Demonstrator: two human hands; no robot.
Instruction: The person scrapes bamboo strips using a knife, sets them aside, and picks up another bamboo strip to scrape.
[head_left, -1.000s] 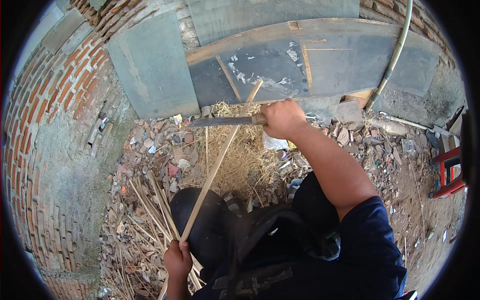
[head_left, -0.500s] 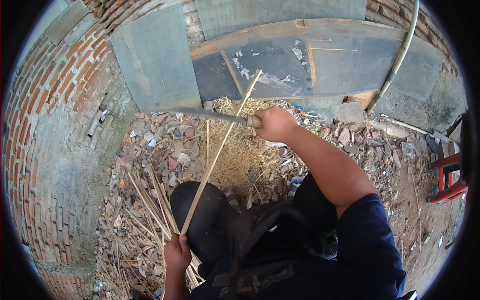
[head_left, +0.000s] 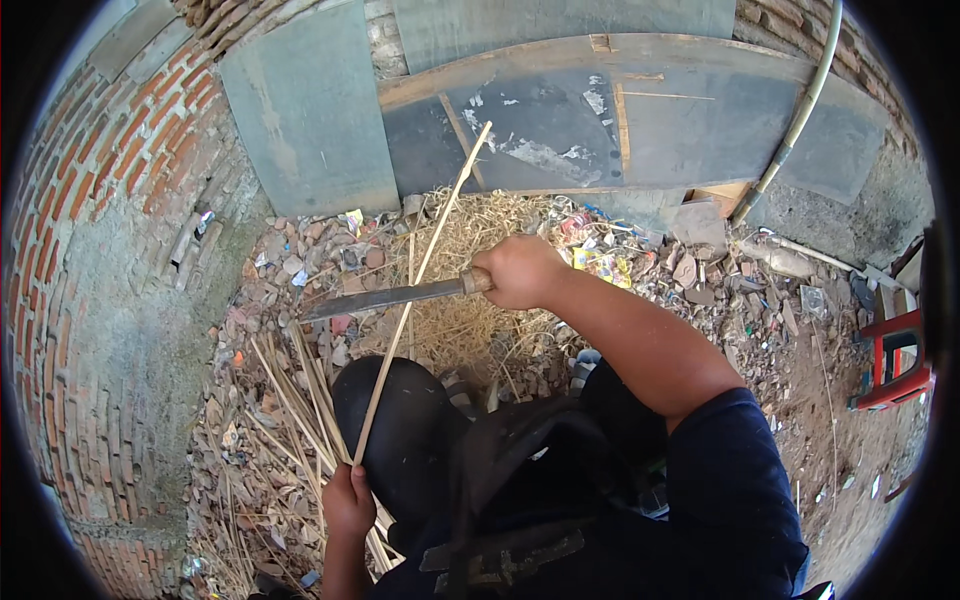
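Observation:
A long pale strip of split bamboo or wood [head_left: 428, 258] slants up and away from me across my left knee. Its near end is pinched in my left hand [head_left: 350, 503]. My right hand [head_left: 524, 271] is wrapped round the wooden handle of a long-bladed knife [head_left: 385, 299]. The blade points left and crosses the strip around its middle; it appears to touch it. Beside my left knee lies a bundle of similar strips [head_left: 290, 396], partly hidden by my leg and left hand. A heap of curly shavings [head_left: 470, 325] covers the ground ahead of my knees.
Rubble and litter [head_left: 300, 240] spread over the ground. A brick wall [head_left: 110, 300] stands at the left; grey boards [head_left: 540, 130] lean along the far side. A bamboo pole [head_left: 790, 140] leans at the far right, and a red plastic stool [head_left: 890, 362] stands at the right edge.
My right hand has drawn the knife nearer to me along the strip, slightly leftward. The strip's far end has swung a little left, while my left hand has stayed nearly in place.

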